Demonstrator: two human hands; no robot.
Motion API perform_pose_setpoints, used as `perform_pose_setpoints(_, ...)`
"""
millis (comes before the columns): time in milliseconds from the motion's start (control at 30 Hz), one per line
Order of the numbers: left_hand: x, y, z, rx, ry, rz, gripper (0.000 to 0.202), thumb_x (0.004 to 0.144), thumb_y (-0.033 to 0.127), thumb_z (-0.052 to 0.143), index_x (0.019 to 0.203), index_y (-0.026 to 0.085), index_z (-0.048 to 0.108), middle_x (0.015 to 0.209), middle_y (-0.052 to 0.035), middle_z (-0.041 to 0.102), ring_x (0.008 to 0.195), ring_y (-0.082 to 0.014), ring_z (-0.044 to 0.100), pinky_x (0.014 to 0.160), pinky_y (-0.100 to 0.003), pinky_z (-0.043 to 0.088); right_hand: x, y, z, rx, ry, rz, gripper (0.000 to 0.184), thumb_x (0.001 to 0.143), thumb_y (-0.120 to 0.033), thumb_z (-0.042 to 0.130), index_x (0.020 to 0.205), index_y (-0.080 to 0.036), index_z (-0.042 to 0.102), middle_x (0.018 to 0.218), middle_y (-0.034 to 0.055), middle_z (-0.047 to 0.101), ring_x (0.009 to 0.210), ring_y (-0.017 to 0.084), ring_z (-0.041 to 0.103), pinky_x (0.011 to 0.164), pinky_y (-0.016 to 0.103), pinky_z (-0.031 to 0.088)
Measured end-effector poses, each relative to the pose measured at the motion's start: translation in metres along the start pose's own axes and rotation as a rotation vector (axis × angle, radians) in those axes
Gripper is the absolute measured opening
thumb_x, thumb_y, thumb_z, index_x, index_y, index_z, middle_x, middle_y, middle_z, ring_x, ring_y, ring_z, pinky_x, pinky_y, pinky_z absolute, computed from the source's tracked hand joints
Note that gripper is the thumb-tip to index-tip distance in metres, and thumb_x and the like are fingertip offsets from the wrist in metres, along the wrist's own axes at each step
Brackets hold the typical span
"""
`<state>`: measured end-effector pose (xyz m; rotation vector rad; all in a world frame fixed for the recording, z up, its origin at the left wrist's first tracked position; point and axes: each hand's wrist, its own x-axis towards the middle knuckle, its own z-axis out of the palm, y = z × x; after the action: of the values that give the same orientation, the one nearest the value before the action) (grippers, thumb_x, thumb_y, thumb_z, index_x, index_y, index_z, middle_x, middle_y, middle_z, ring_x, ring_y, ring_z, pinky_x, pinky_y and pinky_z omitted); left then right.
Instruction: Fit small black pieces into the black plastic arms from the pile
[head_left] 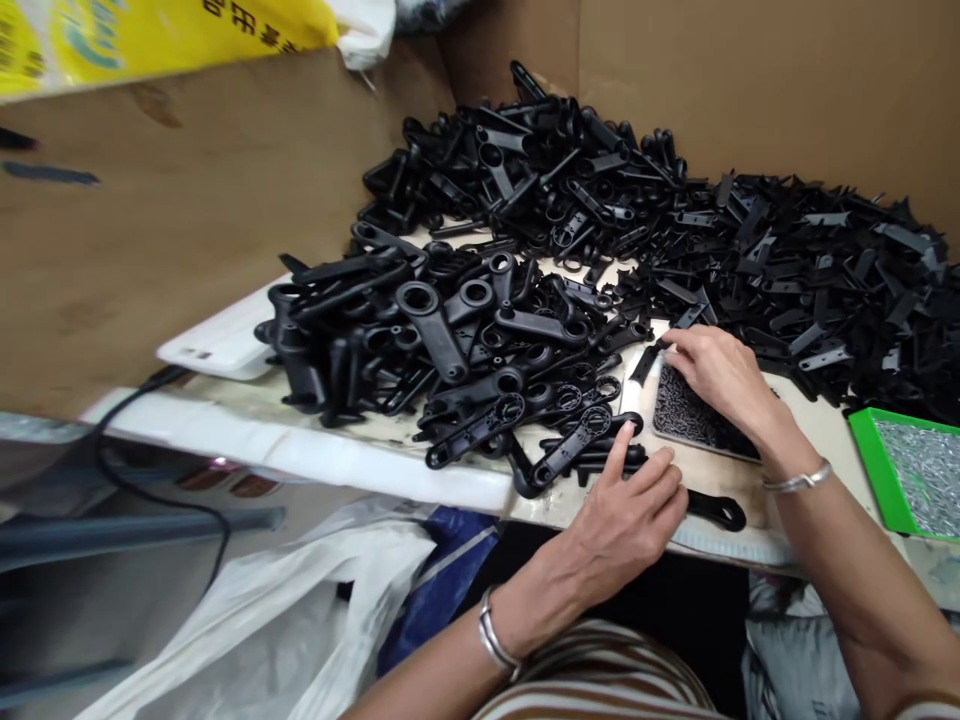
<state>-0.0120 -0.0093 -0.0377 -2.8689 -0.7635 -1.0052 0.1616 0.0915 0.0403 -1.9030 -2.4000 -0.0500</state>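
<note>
Pale tabletop (806, 415) gave me my working limits in the head view: its near edge ran just before the person's body, and cardboard walls (772, 90) closed off the left and far sides. Heaped black levers (431, 330) crowded the left and centre, and a mound of thin black pieces (802, 270) filled the far right. The most room I saw was a narrow strip of board between the dark textured pad (690, 405) and the green tray (862, 450) of small metal parts (922, 470).

The right hand (716, 372) reached over the pad, thumb and fingertips pinched on the far end of a slim black strip (644, 366). That strip was narrow and flat, slanting toward the near left beside the pad's left edge. The left hand (630, 505) lay nearer, index finger extended to the rounded end of a black part (637, 421); I could not tell whether its other fingers gripped anything. Right of it, a ring-ended lever (724, 511) lay along the near edge.
</note>
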Motion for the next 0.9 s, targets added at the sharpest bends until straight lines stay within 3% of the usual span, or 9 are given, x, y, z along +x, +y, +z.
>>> perform_pose_setpoints(133,-0.001,-0.001,0.002,-0.03,0.019,0.009,0.014,0.095,0.011,0.05,0.099,0.012,0.063,0.096,-0.0061,0.068,0.114,-0.0212,0.06,0.12,-0.062,0.019,0.032,-0.012,0.005,-0.108,-0.131,0.065,0.021,0.09,-0.03,0.059,0.106,-0.023,0.072,0.096,0.0133,0.073,0.092,0.029,0.068,0.071,0.036,0.048)
perform_pose_setpoints(333,-0.004,-0.001,0.006,-0.087,0.079,0.002,0.015,0.093,0.008,0.05,0.1,0.011,0.063,0.095,-0.0061,0.069,0.113,-0.0209,0.06,0.122,-0.059,0.017,0.038,-0.005,0.004,-0.119,-0.105,0.132,0.023,0.091,-0.027,0.053,0.094,-0.021,0.075,0.092,0.0154,0.073,0.089,0.03,0.069,0.075,0.038,0.049)
perform_pose_setpoints(500,-0.005,-0.001,0.005,-0.108,0.065,0.012,0.021,0.094,0.005,0.044,0.099,0.011,0.063,0.095,-0.0066,0.07,0.112,-0.0205,0.061,0.122,-0.058,0.017,0.05,0.029,-0.007,-0.06,0.038,0.261,0.029,0.09,-0.023,0.047,0.1,-0.018,0.075,0.093,0.0154,0.073,0.091,0.03,0.068,0.08,0.042,0.05)
perform_pose_setpoints(600,-0.005,-0.001,0.004,-0.121,0.049,0.005,0.021,0.094,0.004,0.044,0.099,0.011,0.063,0.095,-0.006,0.07,0.113,-0.0204,0.061,0.122,-0.057,0.016,0.065,0.062,-0.009,0.175,0.193,0.354,0.022,0.081,-0.019,0.055,0.085,-0.016,0.076,0.083,0.0142,0.073,0.086,0.028,0.067,0.082,0.042,0.049)
perform_pose_setpoints(733,-0.005,-0.001,0.003,-0.136,0.063,-0.005,0.019,0.094,0.006,0.046,0.099,0.012,0.063,0.092,-0.0051,0.07,0.113,-0.0197,0.062,0.122,-0.056,0.018,0.068,0.095,-0.002,0.292,0.195,0.351,0.022,0.076,-0.015,0.052,0.077,-0.016,0.075,0.07,0.0077,0.073,0.073,0.021,0.067,0.077,0.034,0.051)
perform_pose_setpoints(900,-0.006,-0.001,0.004,-0.142,0.076,-0.009,0.015,0.094,0.009,0.05,0.101,0.013,0.063,0.091,-0.0046,0.071,0.114,-0.0195,0.061,0.122,-0.056,0.019,0.039,0.11,-0.001,0.32,0.2,0.342,0.025,0.079,-0.022,0.052,0.083,-0.015,0.076,0.068,0.0055,0.073,0.062,0.018,0.066,0.071,0.032,0.051)
